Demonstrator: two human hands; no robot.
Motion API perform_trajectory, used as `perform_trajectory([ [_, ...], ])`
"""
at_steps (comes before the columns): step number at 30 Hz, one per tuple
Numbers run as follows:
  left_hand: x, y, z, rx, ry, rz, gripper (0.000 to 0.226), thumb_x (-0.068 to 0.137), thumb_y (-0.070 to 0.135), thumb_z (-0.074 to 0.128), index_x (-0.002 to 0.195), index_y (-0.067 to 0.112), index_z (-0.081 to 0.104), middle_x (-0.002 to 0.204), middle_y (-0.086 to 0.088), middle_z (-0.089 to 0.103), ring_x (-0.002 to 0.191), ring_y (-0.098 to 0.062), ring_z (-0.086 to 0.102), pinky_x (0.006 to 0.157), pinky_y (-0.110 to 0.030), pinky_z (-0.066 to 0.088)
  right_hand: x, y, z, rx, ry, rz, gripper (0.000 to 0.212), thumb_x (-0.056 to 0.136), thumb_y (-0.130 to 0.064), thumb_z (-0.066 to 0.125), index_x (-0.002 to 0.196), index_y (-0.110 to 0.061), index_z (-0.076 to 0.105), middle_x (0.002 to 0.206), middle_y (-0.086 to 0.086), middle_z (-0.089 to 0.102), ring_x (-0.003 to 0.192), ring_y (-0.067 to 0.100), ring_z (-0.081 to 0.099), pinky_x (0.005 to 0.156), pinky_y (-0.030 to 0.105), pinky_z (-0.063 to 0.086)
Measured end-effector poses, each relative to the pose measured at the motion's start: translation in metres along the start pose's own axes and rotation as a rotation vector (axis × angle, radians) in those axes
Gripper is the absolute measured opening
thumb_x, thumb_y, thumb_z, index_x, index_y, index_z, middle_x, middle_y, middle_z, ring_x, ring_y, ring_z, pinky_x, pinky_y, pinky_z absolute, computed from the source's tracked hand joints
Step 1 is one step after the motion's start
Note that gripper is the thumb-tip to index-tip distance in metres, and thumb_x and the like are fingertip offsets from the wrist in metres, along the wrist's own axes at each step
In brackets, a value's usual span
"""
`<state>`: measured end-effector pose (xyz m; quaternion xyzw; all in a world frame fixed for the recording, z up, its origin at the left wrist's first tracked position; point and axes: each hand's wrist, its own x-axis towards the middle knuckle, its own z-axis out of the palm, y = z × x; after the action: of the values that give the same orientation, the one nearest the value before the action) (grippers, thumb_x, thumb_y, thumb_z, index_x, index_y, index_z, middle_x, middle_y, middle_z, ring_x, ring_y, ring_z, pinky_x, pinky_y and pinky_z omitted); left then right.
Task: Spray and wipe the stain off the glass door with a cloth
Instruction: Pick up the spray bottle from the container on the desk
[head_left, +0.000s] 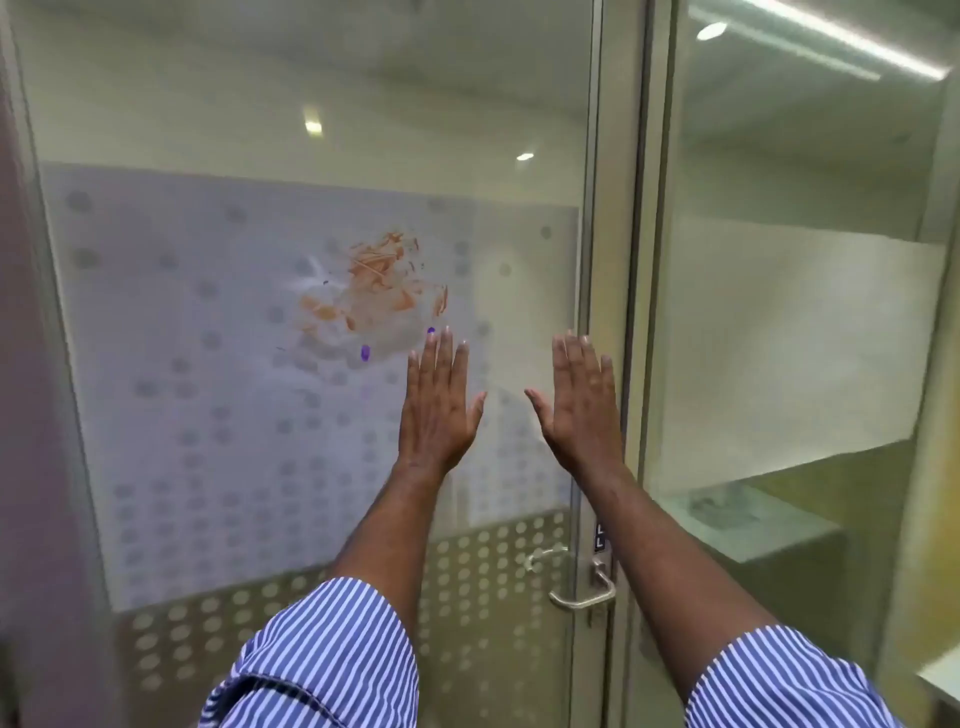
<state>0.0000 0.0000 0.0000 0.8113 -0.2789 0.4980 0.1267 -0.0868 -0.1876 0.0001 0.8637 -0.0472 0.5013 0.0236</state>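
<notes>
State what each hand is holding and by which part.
Nothing is held. The left hand and right hand are both open and flat, raised before the frosted dotted glass door, below the orange smeared stain.

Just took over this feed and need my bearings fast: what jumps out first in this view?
The orange smeared stain on the frosted, dotted part of the glass door, left of centre, with small purple marks just below it. Right under it, the left hand and right hand are raised open and empty, palms toward the glass; no cloth or spray bottle is in view. The metal door handle sits lower right.
</notes>
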Motion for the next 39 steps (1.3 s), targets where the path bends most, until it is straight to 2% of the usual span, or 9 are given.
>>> perform_trajectory([
  [3,0.004,0.028,0.01,-0.072,-0.035,0.025,0.073,0.102,0.048,0.025,0.161,0.008,0.011,0.17,-0.017,0.003,0.159,-0.032,0.003,0.128,-0.054,0.013,-0.011,0.03,-0.012,-0.046,-0.014,0.074,0.079,0.102,-0.059,0.022,0.162,-0.008,0.017,0.17,0.014,0.019,0.159,0.031,0.013,0.129,0.05,0.007],
  [7,0.01,0.074,0.028,-0.134,-0.073,0.098,0.073,0.102,0.049,0.02,0.162,0.009,0.006,0.17,-0.017,0.001,0.159,-0.032,0.001,0.128,-0.053,0.012,-0.029,0.076,-0.027,-0.118,-0.053,0.131,0.081,0.102,-0.059,0.02,0.163,-0.008,0.006,0.172,0.014,0.007,0.16,0.029,0.004,0.13,0.05,0.007],
  [10,0.017,0.111,0.038,-0.199,-0.081,0.122,0.074,0.101,0.049,0.018,0.161,0.009,0.007,0.17,-0.018,0.001,0.158,-0.032,0.001,0.129,-0.052,0.01,-0.043,0.111,-0.042,-0.161,-0.048,0.155,0.082,0.102,-0.059,0.02,0.162,-0.006,0.006,0.172,0.015,0.007,0.16,0.03,0.004,0.13,0.05,0.008],
  [14,0.027,0.172,0.05,-0.268,-0.098,0.166,0.072,0.101,0.046,0.018,0.161,0.008,0.005,0.17,-0.018,-0.003,0.158,-0.032,-0.002,0.129,-0.052,0.01,-0.06,0.164,-0.065,-0.202,-0.04,0.197,0.082,0.102,-0.058,0.023,0.162,-0.004,0.009,0.172,0.014,0.007,0.159,0.03,0.006,0.13,0.048,0.008],
  [21,0.041,0.292,0.066,-0.389,-0.08,0.245,0.071,0.103,0.046,0.016,0.161,0.007,0.004,0.17,-0.019,-0.002,0.158,-0.033,0.0,0.129,-0.052,0.01,-0.096,0.269,-0.103,-0.283,-0.045,0.267,0.082,0.103,-0.058,0.021,0.162,-0.005,0.0,0.172,0.012,-0.005,0.16,0.027,-0.003,0.13,0.042,0.002],
  [24,0.05,0.345,0.078,-0.436,-0.089,0.259,0.071,0.104,0.046,0.014,0.161,0.007,0.001,0.17,-0.017,-0.006,0.158,-0.032,-0.004,0.129,-0.052,0.009,-0.114,0.318,-0.117,-0.316,-0.068,0.29,0.083,0.103,-0.059,0.018,0.162,-0.005,-0.003,0.172,0.012,-0.008,0.16,0.027,-0.006,0.131,0.044,0.004],
  [32,0.064,0.468,0.123,-0.484,-0.108,0.286,0.071,0.105,0.045,0.016,0.161,0.003,0.001,0.17,-0.017,-0.006,0.158,-0.031,-0.005,0.129,-0.05,0.008,-0.141,0.43,-0.151,-0.408,-0.076,0.35,0.084,0.102,-0.062,0.012,0.162,-0.004,0.003,0.172,0.014,0.0,0.159,0.026,-0.002,0.13,0.041,0.005],
  [39,0.076,0.55,0.167,-0.547,-0.156,0.332,0.071,0.104,0.045,0.017,0.161,0.007,-0.001,0.17,-0.015,-0.008,0.158,-0.029,-0.007,0.13,-0.049,0.007,-0.159,0.512,-0.151,-0.456,-0.075,0.39,0.078,0.106,-0.056,0.025,0.162,-0.004,0.008,0.171,0.015,0.006,0.159,0.027,0.002,0.129,0.04,0.005],
])
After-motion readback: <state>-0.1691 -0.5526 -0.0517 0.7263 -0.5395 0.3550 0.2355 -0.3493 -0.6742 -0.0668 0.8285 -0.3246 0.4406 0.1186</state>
